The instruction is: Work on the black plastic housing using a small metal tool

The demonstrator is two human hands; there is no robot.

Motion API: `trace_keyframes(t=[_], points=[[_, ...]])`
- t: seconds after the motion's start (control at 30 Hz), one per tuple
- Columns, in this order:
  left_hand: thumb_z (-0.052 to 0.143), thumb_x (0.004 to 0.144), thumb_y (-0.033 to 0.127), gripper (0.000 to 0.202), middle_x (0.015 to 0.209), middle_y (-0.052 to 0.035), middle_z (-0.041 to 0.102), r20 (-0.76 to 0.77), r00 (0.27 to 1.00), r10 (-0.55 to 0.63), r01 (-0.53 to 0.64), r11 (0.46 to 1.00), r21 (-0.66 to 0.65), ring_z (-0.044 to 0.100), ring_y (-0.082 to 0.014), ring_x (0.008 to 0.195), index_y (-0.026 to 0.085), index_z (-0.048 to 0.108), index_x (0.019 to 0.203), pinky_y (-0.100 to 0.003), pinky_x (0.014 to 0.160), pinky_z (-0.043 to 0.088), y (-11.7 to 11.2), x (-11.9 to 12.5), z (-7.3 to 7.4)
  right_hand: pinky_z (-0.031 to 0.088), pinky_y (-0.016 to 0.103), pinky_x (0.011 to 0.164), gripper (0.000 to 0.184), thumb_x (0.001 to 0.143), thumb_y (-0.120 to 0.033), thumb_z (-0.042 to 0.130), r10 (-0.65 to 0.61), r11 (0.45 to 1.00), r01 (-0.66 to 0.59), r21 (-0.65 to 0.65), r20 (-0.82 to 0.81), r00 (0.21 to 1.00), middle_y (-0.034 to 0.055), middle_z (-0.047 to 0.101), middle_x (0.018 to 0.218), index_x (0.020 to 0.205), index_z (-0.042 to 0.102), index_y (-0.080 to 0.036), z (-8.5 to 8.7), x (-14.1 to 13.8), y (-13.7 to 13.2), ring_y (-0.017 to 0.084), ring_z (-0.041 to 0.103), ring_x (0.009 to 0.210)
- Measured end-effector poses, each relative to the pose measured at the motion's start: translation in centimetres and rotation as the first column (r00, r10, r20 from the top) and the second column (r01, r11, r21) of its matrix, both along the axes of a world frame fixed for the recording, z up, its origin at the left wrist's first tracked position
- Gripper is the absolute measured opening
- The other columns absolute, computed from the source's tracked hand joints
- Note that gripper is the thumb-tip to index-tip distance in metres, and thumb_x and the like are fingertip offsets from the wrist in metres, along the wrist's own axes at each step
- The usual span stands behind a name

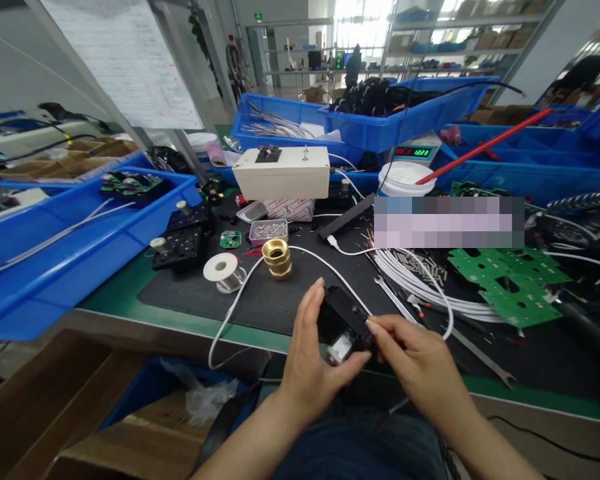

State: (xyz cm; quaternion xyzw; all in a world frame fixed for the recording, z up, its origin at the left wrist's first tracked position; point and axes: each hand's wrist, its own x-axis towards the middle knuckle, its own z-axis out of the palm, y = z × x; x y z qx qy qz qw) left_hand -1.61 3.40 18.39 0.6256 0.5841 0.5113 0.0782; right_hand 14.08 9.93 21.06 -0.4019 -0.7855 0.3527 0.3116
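Both hands (360, 353) clasping black part (341, 317), underside hidden

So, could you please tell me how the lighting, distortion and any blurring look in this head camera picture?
In the head view, the windows at the back are blown out white; straight shelving and the blue bins bow towards the edges, a wide-lens distortion; a pixelated block masks part of the bench; the left hand, right hand and black part they hold are evenly lit and fairly sharp.
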Motion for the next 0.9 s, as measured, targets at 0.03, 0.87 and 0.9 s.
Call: trace_keyframes(t=[0.03, 0.87, 0.9], points=[[0.072, 0.078, 0.024, 0.085, 0.146, -0.0160, 0.028, 0.018, 1.000, -0.006, 0.007, 1.000, -0.018, 0.027, -0.0257, 0.136, 0.017, 0.018, 0.143, -0.044, 0.113, 0.028, 0.0, 0.1, 0.0, 0.039, 0.019, 0.047, 0.029, 0.090, -0.041, 0.047, 0.000, 0.998, 0.001, -0.065, 0.014, 1.000, -0.0038, 0.059, 0.056, 0.082, 0.066, -0.020, 0.0, 0.1, 0.1, 0.008, 0.054, 0.047], [0.089, 0.059, 0.023, 0.074, 0.114, -0.0100, 0.051, 0.309, 0.949, -0.060, 0.129, 0.970, -0.207, 0.053, -0.0265, 0.108, 0.018, 0.042, 0.116, -0.045, 0.098, 0.045, 0.9, -1.8, 2.1, 0.044, 0.015, 0.048, 0.024, 0.090, -0.036, 0.048, -0.020, 0.979, -0.013, 0.202, 0.159, 0.987, -0.0048, 0.060, 0.054, 0.086, 0.065, -0.020, 0.0, 0.7, 0.1, 0.008, 0.059, 0.049], [0.089, 0.059, 0.022, 0.068, 0.109, -0.0075, 0.054, 0.306, 0.951, -0.044, 0.117, 0.967, -0.225, 0.056, -0.0254, 0.103, 0.018, 0.046, 0.111, -0.043, 0.094, 0.047, 1.0, -2.2, 2.3, 0.043, 0.015, 0.047, 0.025, 0.090, -0.037, 0.048, -0.024, 0.985, -0.003, 0.174, 0.153, 0.988, -0.0051, 0.059, 0.053, 0.086, 0.065, -0.020, 0.0, 0.6, 0.1, 0.008, 0.058, 0.047]])
